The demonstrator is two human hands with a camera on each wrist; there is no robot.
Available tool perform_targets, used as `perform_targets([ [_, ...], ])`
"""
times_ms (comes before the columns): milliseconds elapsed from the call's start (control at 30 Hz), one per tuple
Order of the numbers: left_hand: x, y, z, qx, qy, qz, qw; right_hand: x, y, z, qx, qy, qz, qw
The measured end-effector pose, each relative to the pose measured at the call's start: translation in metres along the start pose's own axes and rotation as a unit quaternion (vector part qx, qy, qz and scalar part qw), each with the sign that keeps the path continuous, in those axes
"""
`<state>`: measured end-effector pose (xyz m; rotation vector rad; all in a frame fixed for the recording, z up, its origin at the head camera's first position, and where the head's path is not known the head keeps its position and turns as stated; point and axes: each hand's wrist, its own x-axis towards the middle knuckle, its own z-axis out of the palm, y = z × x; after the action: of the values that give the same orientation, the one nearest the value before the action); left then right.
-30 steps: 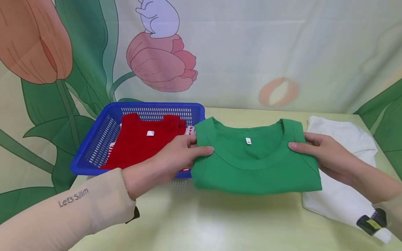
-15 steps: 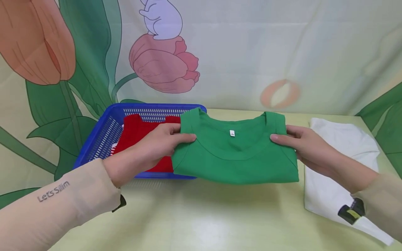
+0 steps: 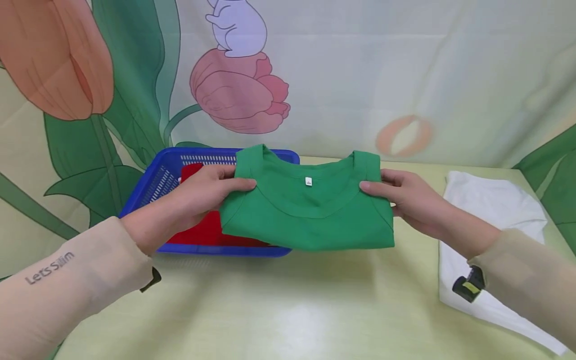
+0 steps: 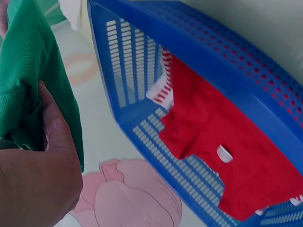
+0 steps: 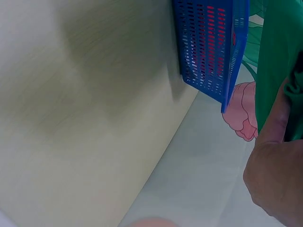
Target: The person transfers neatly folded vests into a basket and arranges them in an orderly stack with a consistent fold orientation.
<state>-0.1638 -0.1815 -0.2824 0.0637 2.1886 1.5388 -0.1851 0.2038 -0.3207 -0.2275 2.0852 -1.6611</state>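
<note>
A folded green shirt with a scooped neckline and a small white label is held up between both hands, above the table. My left hand pinches its left shoulder, thumb on the front and fingers behind. The right shoulder is gripped the same way by my right hand. Behind and below the shirt's left part stands a blue plastic basket, which the shirt partly covers in the head view. Inside the basket lies a red garment with a white label, over red-and-white striped cloth.
A white folded garment lies on the table at the right, partly behind the right forearm. A curtain printed with tulips and a rabbit hangs along the table's back edge.
Both hands have carried the green shirt to the left and slightly up, so it now overlaps more of the basket and the red garment. The white garment has stayed in place.
</note>
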Motion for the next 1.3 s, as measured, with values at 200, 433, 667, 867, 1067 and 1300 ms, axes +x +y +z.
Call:
perform_targets([
  [200,-0.003,-0.004,-0.018,0.020,0.012,0.001,0.9997,0.013,-0.007,0.012,-0.002,-0.007,-0.006,1.0000],
  [433,-0.004,-0.013,-0.044,0.040,0.015,0.004,0.9991,0.031,-0.012,0.030,-0.002,-0.014,-0.010,0.9998],
  [667,-0.005,-0.020,-0.061,0.047,0.035,-0.007,0.9983,0.046,-0.012,0.045,0.004,-0.026,-0.025,0.9994],
  [867,-0.006,-0.023,-0.075,0.041,0.035,-0.013,0.9985,0.058,-0.018,0.055,0.003,-0.021,-0.027,0.9994],
  [1067,-0.008,-0.025,-0.089,0.046,0.045,-0.022,0.9977,0.069,-0.028,0.065,0.004,-0.021,-0.028,0.9994],
  [1300,-0.011,-0.038,-0.106,0.047,0.041,-0.040,0.9972,0.083,-0.035,0.082,0.000,-0.014,-0.029,0.9995],
])
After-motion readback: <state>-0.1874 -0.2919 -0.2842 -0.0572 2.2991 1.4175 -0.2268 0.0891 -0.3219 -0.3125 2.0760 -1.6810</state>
